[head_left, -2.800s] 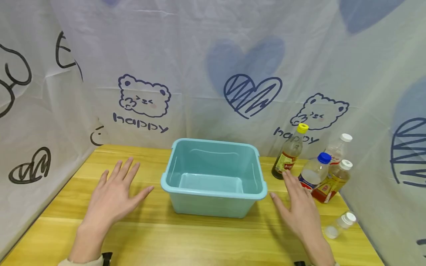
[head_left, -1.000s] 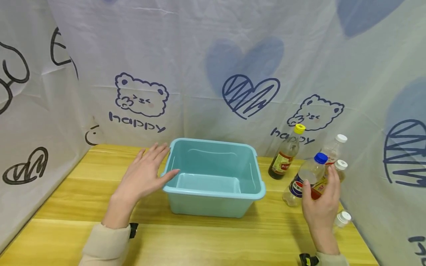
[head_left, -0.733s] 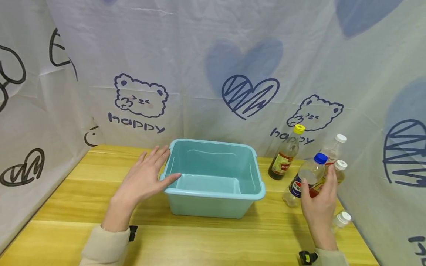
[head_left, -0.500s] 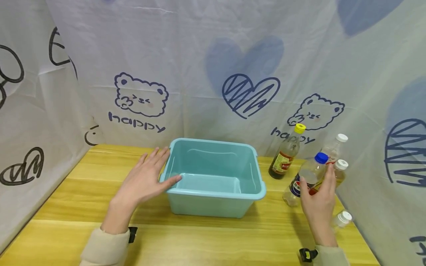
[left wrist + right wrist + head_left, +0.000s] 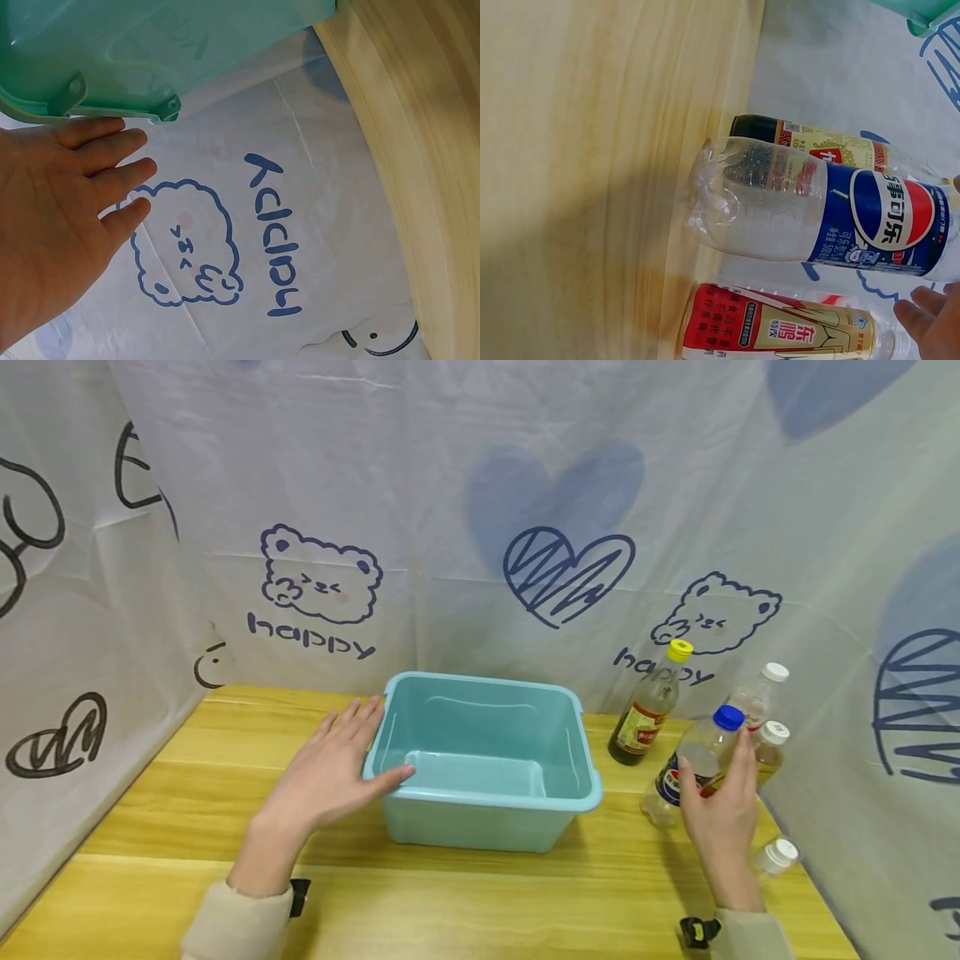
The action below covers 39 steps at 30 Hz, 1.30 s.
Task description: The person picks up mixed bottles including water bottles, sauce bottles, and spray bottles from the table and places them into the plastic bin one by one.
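A light teal plastic bin (image 5: 480, 822) stands on the wooden table. My left hand (image 5: 326, 772) is at its left side, fingers straight along the outer wall and the thumb over the front left corner of the rim. In the left wrist view, the fingertips lie right at the bin's rim (image 5: 97, 112). My right hand (image 5: 720, 827) is raised beside a clear Pepsi bottle (image 5: 780, 202) with a blue cap, thumb and fingers spread on either side of it in the head view. The right wrist view catches only some fingertips (image 5: 922, 315) near the bottle's upper part.
Left of the Pepsi bottle stands a dark sauce bottle (image 5: 641, 727) with a yellow cap. Behind my right hand are a red-and-gold labelled bottle (image 5: 780, 330) and a clear white-capped bottle (image 5: 753, 697). A small white-capped bottle (image 5: 777, 856) is near the right table edge. Printed cloth (image 5: 450, 468) hangs around the table.
Since the earliest frame, my left hand has moved right to the bin's rim, and my right hand has moved right to the Pepsi bottle. Over the last half second both have barely shifted.
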Each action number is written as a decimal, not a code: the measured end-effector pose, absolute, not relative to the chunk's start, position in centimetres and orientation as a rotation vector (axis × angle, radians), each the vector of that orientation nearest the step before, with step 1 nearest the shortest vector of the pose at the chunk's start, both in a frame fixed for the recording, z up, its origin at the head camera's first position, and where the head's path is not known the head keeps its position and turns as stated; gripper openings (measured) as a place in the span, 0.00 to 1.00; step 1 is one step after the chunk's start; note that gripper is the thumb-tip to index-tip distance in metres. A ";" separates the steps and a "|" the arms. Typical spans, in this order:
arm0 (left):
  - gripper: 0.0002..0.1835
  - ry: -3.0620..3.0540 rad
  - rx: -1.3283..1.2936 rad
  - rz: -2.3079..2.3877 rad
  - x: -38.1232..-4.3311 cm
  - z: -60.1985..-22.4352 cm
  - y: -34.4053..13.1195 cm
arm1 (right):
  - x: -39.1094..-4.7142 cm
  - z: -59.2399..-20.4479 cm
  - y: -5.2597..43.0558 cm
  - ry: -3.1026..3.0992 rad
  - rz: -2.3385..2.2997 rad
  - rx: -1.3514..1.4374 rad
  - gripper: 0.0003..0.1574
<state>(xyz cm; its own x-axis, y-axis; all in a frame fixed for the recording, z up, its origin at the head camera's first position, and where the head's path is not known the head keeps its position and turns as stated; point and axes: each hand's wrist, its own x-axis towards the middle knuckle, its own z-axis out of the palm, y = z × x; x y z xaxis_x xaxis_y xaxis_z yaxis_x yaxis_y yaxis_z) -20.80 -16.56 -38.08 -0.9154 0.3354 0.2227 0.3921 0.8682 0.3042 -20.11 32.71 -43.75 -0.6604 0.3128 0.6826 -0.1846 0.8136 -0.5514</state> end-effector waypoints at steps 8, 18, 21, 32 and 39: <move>0.60 -2.870 -0.588 -0.523 -20.6 -38.0 -16.2 | -20.1 -44.0 32.9 -2.156 0.734 -0.071 0.56; 0.60 -2.870 -0.598 -0.516 -20.7 -37.9 -15.9 | -20.2 -43.8 32.9 -2.130 0.732 -0.046 0.55; 0.60 -2.873 -0.597 -0.517 -20.7 -37.8 -15.9 | -20.2 -43.7 32.8 -2.111 0.734 -0.029 0.54; 0.60 -2.877 -0.589 -0.536 -20.6 -37.9 -15.9 | -20.4 -42.2 31.8 -2.021 0.684 0.064 0.56; 0.60 -2.873 -0.590 -0.533 -20.6 -38.1 -16.0 | -20.3 -40.8 31.0 -2.056 0.703 0.056 0.57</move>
